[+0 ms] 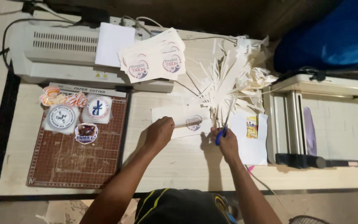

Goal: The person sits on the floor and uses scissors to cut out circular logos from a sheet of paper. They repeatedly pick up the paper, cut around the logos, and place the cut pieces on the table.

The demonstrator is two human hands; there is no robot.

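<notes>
We work over a pale wooden table (179, 166), with a white laminator (54, 49) at its far left and a brown paper cutter (75, 153) below that. A heap of paper offcuts (233, 79) lies ahead. Our left hand (159, 132) presses curled fingers on a white printed sheet (185, 120) at table centre. Our right hand (227, 143) grips blue-handled scissors (224, 124), fingers closed through the loops, blades at the sheet's right edge.
</notes>
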